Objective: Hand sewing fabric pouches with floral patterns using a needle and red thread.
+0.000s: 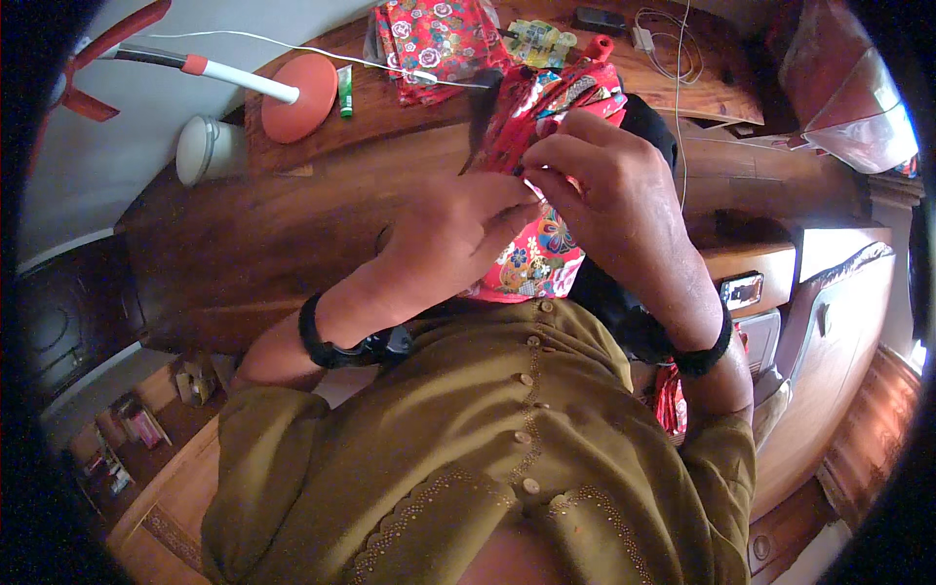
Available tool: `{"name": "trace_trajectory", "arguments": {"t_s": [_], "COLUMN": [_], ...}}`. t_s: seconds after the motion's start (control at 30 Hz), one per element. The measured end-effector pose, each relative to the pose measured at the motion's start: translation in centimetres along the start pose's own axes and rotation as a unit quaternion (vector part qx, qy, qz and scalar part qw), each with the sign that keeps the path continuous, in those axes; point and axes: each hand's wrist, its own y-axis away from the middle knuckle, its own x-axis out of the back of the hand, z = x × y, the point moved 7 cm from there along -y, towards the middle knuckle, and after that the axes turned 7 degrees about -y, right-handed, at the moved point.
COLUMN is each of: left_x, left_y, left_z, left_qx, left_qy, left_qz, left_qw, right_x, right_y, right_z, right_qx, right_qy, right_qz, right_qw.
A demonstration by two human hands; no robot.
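Red floral fabric [531,255] hangs over my lap and runs up to the table edge, bunched at its far end. Above it my left hand [450,229] and my right hand [614,180] meet, fingertips almost touching. Both are closed in a pinch. A small whitish bit [534,188] shows between the fingertips, too small to name. Whether the fingers also grip the fabric is hidden behind them.
On the wooden table [409,127] lie a folded stack of red floral fabric [434,44], a green-and-white tube [345,93], a lamp with a round orange base [300,97], and a coiled white cable [682,58]. A white bucket [207,151] stands at the left.
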Motion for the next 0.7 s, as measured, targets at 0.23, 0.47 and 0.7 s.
{"name": "trace_trajectory", "arguments": {"t_s": [0.23,0.47,0.7], "left_x": [-1.3,-1.9,-3.2], "left_y": [-0.3,-0.2,0.1], "left_z": [0.8,0.2,-0.4], "left_qx": [-0.055,-0.027,-0.04], "left_qy": [-0.02,-0.026,-0.066], "left_qz": [-0.051,-0.082,-0.096], "left_qw": [0.997,0.996,0.992], "right_x": [-0.2,-1.7,-2.7], "right_y": [1.2,1.0,2.1], "right_z": [0.8,2.1,3.3], "right_qx": [-0.077,-0.075,-0.099], "right_qy": [0.154,0.175,0.15], "right_qz": [-0.062,-0.09,-0.088], "right_qw": [0.983,0.978,0.98]}}
